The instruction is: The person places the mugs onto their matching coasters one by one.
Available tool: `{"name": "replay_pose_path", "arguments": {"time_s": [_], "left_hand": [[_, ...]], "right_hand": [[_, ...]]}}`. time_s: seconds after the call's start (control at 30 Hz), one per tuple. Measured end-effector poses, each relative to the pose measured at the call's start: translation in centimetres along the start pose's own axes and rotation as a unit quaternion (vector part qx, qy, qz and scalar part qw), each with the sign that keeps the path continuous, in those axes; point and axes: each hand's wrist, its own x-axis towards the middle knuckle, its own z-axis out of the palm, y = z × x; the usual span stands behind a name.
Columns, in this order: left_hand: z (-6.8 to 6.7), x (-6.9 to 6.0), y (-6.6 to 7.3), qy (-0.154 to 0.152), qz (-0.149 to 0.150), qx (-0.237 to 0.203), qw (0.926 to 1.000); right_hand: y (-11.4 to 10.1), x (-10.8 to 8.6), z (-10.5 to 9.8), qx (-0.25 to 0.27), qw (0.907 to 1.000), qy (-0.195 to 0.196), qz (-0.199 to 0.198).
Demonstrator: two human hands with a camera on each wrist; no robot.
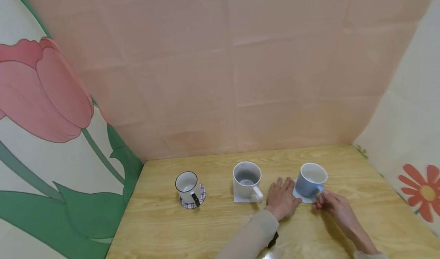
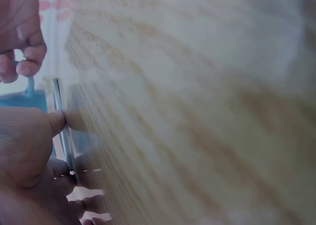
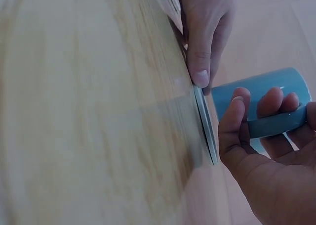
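Observation:
A light blue mug (image 1: 306, 185) with a white inside stands upright over a pale coaster (image 1: 307, 200) on the right side of the table. My right hand (image 1: 338, 210) grips its handle, and in the right wrist view the fingers curl round the blue handle (image 3: 279, 125). Whether the mug's base touches the coaster is hard to tell. To the left of the mug, my left hand (image 1: 282, 201) lies palm down with its fingers stretched out. Its thumb touches the coaster's edge, seen thin and side-on in the left wrist view.
A white mug (image 1: 247, 186) with a grey inside stands on a square white coaster (image 1: 240, 199), left of my left hand. Farther left, a small black-rimmed white mug (image 1: 187, 187) is on a round checked coaster (image 1: 203, 198). A pinkish backdrop (image 1: 233, 79) rises behind the wooden table (image 1: 154, 224).

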Motion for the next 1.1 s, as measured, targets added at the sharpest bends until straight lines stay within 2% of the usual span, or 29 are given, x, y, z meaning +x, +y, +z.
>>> {"name": "replay_pose_path", "arguments": {"time_s": [0.3, 0.67, 0.9, 1.1], "left_hand": [[0.18, -0.05, 0.09, 0.002, 0.001, 0.002, 1.0], [0.17, 0.08, 0.12, 0.011, 0.0, -0.002, 0.9999], [-0.24, -0.16, 0.05, 0.016, 0.004, -0.001, 0.9999], [-0.2, -0.19, 0.15, 0.013, -0.003, -0.011, 0.9999]], "right_hand": [[0.3, -0.19, 0.11, 0.003, 0.9999, 0.001, 0.01], [0.31, 0.09, 0.07, -0.022, 0.9995, 0.007, 0.021], [0.49, 0.23, 0.02, -0.012, 0.9998, -0.002, 0.017], [0.35, 0.16, -0.05, -0.026, 0.9988, -0.017, 0.037]]}}
